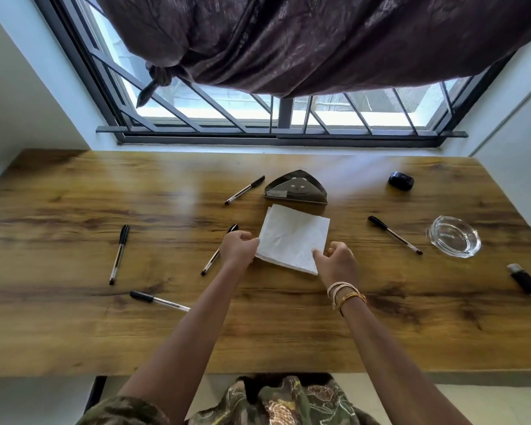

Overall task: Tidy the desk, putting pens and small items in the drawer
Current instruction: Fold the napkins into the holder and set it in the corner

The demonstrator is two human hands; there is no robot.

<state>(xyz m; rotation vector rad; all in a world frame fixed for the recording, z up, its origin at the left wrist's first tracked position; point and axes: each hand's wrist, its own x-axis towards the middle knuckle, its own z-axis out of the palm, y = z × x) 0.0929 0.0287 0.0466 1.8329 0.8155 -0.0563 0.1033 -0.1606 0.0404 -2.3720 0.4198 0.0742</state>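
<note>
A stack of white paper napkins point(293, 237) lies at the middle of the wooden desk point(74, 332). My left hand point(239, 248) pinches its left edge and my right hand point(336, 260) grips its near right corner. Several black-capped pens lie scattered: one far behind point(245, 190), one at the left point(119, 254), one at the near left point(158, 300), one partly under my left hand point(210, 265), one to the right point(394, 234). No drawer is visible.
A metal triangular napkin holder point(296, 188) stands behind the napkins. At the right are a glass ashtray point(453, 236), a small black object point(401, 180) and a black lighter point(526, 280). A barred window and a dark curtain rise behind the desk.
</note>
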